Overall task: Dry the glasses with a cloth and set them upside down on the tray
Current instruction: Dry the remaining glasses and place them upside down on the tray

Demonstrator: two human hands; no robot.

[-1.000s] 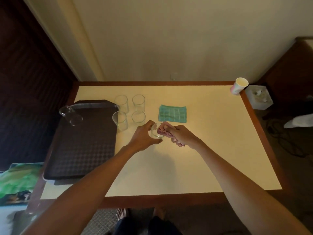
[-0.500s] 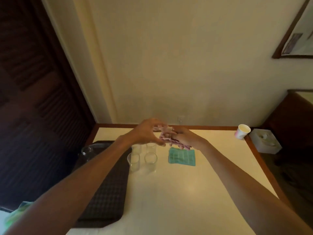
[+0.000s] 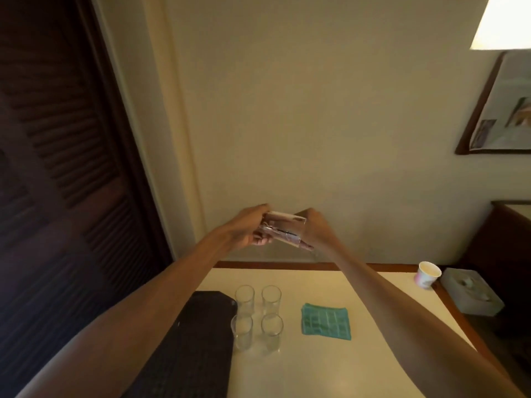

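Note:
I hold a clear glass [image 3: 284, 226] on its side, high above the table and in front of the wall. My left hand [image 3: 247, 229] grips its base end. My right hand [image 3: 316, 229] holds a pinkish cloth [image 3: 298, 242] that is pushed into the glass. Several more clear glasses [image 3: 257, 317] stand upright in a cluster on the table just right of the dark tray [image 3: 198, 334]. My left forearm covers part of the tray.
A folded teal cloth [image 3: 326, 321] lies right of the glasses. A paper cup [image 3: 426, 274] stands at the table's far right corner, with a white box [image 3: 471, 291] beyond it. A dark louvred door fills the left side.
Both hands have lifted the glass from the table up to wall height, and it now lies on its side. My view has tilted upward, so the table sits low in the frame.

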